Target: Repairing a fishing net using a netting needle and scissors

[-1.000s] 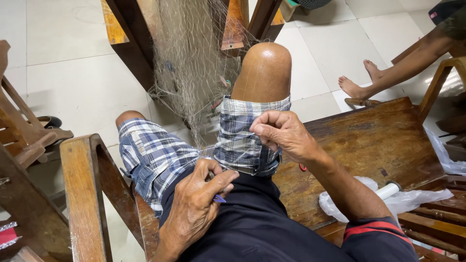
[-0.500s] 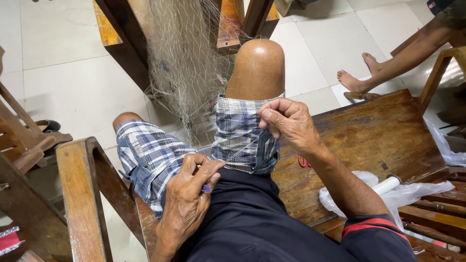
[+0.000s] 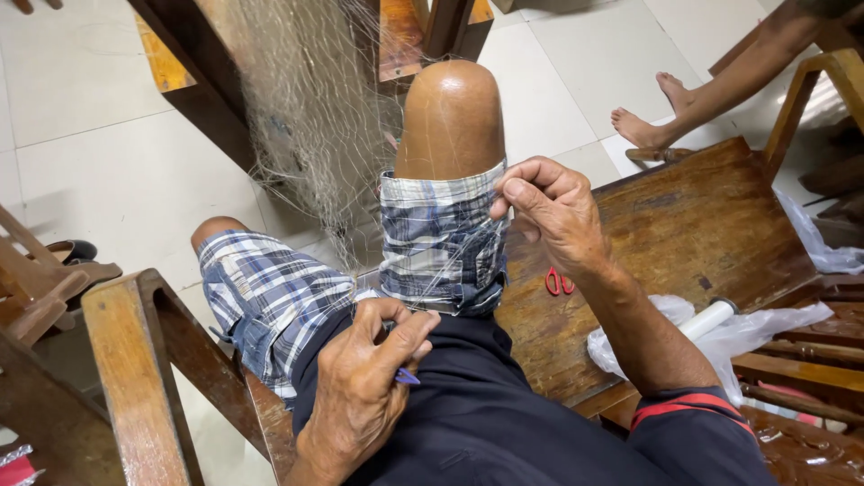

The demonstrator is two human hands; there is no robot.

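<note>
**Fine net worked across a raised knee**

Pinching a strand of the pale, hair-thin fishing net, the right hand rests against the hem of the plaid shorts on the raised knee, thumb and forefinger pressed together on the mesh. The net is a gauzy, tangled veil of translucent filament; it hangs from the dark wooden frame above and drapes down over the lap, thin lines crossing the checked cloth.

The left hand lies low on the dark shirt, fingers curled and closed around a small blue tool, of which only a pointed tip shows past the knuckles. A taut thread seems to run from that hand up toward the right one.

The person sits on a worn, glossy wooden bench with a scuffed brown grain. On its seat lie small red-handled scissors, well clear of both hands, and farther right a crumpled white plastic bag with a white cylinder resting on it. Another person's bare foot rests on the pale tiled floor.
</note>
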